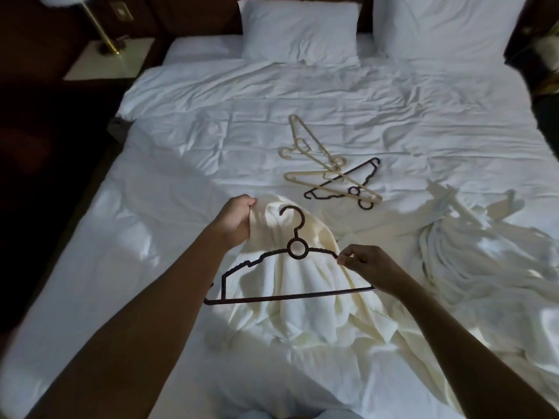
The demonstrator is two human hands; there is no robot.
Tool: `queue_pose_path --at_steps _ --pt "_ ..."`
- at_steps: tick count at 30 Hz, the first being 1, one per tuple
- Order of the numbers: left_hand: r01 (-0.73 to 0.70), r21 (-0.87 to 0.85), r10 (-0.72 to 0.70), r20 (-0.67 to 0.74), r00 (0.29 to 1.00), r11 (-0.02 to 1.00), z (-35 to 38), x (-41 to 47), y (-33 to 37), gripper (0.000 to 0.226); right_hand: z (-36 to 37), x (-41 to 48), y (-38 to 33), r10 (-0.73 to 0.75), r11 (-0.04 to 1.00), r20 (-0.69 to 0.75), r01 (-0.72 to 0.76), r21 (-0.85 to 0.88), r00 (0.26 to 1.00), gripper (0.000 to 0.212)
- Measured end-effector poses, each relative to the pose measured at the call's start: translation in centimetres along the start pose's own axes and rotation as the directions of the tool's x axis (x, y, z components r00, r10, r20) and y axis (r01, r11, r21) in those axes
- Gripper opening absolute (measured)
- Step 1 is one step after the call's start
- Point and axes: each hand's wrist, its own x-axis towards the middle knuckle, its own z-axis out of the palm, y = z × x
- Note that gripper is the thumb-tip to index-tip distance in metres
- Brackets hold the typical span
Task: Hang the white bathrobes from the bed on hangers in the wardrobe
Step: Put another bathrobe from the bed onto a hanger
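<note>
Two bathrobes: cream bathrobe bunched lower centre on the bed, white bathrobe heaped at right.
Four hangers: dark hanger held, bar running left-right, hook pointing up-frame; two cream hangers and a second dark hanger loose mid-frame.
My left hand: clutching the cream bathrobe's top.
My right hand: pinching the dark hanger's shoulder.

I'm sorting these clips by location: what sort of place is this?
Probably a hotel bedroom: a wide bed with white linen and two pillows, a brass lamp on a bedside table, and a white bathrobe with a dark hanger.
</note>
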Motion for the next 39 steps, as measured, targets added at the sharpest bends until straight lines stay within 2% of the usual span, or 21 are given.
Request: queue_pose_path --at_steps 4,6,10,13,15,18,22,26,29,31,33,35,37,39 --pt "0.015 -0.138 -0.026 -0.076 0.997 0.990 -0.2 1.0 -0.3 0.051 0.2 -0.8 0.7 0.002 1.000 -0.010 -0.002 0.025 1.000 0.014" --pt "0.013 -0.176 -0.029 -0.087 0.996 0.984 -0.7 1.6 -0.5 0.042 0.5 -1.2 0.8 0.008 0.999 -0.002 -0.008 0.040 1.000 0.014" --pt "0.057 -0.117 -0.044 0.108 0.993 0.992 1.0 1.3 -1.5 0.038 0.7 -0.1 -0.2 0.010 0.997 -0.029 -0.008 0.077 1.000 0.014" --pt "0.052 -0.015 -0.048 0.172 0.984 0.999 1.6 1.1 -2.2 0.034 0.3 0.8 -0.7 -0.008 0.995 -0.049 0.013 0.102 0.999 0.014" --pt "0.055 0.016 -0.057 0.218 0.974 0.998 1.3 1.0 -2.2 0.041 0.0 1.0 -0.7 -0.023 0.995 -0.069 0.030 0.100 0.997 0.012" --pt "0.083 0.062 -0.095 0.237 0.967 0.995 0.5 1.0 -2.1 0.044 -0.3 1.2 -0.3 -0.037 0.996 -0.064 0.042 0.082 0.997 0.011" --pt "0.080 -0.011 -0.076 0.216 0.973 0.997 0.7 0.6 -2.3 0.026 -0.2 1.4 -0.6 -0.055 0.991 -0.004 0.055 0.119 0.998 0.012" --pt "0.041 0.178 -0.104 0.360 0.927 0.983 2.4 -0.9 -2.3 0.036 0.3 2.0 -1.5 -0.063 0.989 0.029 0.059 0.133 0.998 0.013" --pt "0.045 0.104 -0.090 0.479 0.873 0.994 2.0 -1.5 -1.1 0.050 -0.6 2.3 -1.8 -0.053 0.993 0.005 0.053 0.106 0.999 0.012" --pt "0.026 0.113 -0.078 0.483 0.872 0.993 1.7 -1.8 -0.2 0.043 -1.5 2.4 -1.9 -0.056 0.998 -0.023 0.057 0.030 0.998 0.011" --pt "-0.072 0.245 -0.045 0.442 0.896 0.967 2.2 -2.1 0.3 0.033 -2.3 2.6 -2.2 -0.050 0.997 -0.037 0.048 -0.063 0.998 0.011" --pt "-0.197 0.388 0.054 0.349 0.936 0.900 3.1 -2.0 0.2 0.026 -2.7 2.8 -3.0 -0.050 0.993 -0.054 0.043 -0.112 0.997 0.010" --pt "-0.246 0.405 0.134 0.287 0.949 0.880 3.9 -1.7 0.1 0.027 -2.3 2.9 -4.2 -0.086 0.988 -0.092 0.073 -0.139 0.992 0.007" --pt "-0.265 0.379 0.157 0.292 0.944 0.887 4.7 -1.8 0.0 0.026 -1.5 3.0 -5.6 -0.180 0.973 -0.152 0.153 -0.172 0.972 0.033"
